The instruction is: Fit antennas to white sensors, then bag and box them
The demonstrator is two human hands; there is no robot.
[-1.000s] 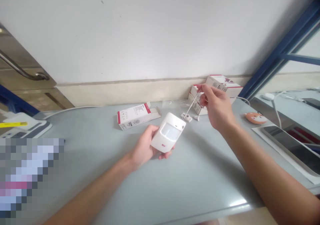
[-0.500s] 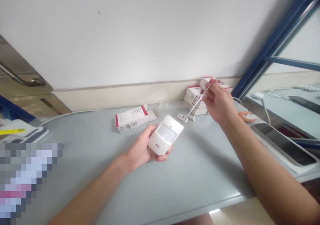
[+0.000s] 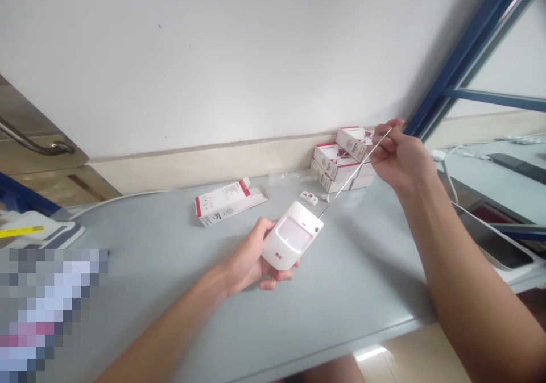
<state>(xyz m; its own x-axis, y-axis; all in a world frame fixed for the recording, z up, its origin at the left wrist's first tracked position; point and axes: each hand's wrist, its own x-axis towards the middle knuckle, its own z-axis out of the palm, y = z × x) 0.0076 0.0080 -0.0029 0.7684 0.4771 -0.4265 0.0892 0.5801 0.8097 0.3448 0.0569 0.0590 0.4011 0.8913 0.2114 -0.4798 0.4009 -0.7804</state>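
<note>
My left hand is closed round the lower part of a white motion sensor, its lens window facing up toward me. A thin metal telescopic antenna slants up to the right from the sensor's top edge. At the antenna's far end, the fingers of my right hand pinch the tip. On the table just beyond the sensor lie a small white bracket and a smaller white piece. An opened red-and-white carton rests to the left.
Several stacked red-and-white boxes stand against the wall behind my right hand. Clear plastic wrap lies beside them. A phone is partly behind my right forearm. A blue-framed mirror leans at the right, and a white cable runs along the back left.
My right hand has moved up and right with the antenna tip, and the antenna shows longer. The sensor in my left hand has shifted slightly right and down; a small red light now shows on it.
</note>
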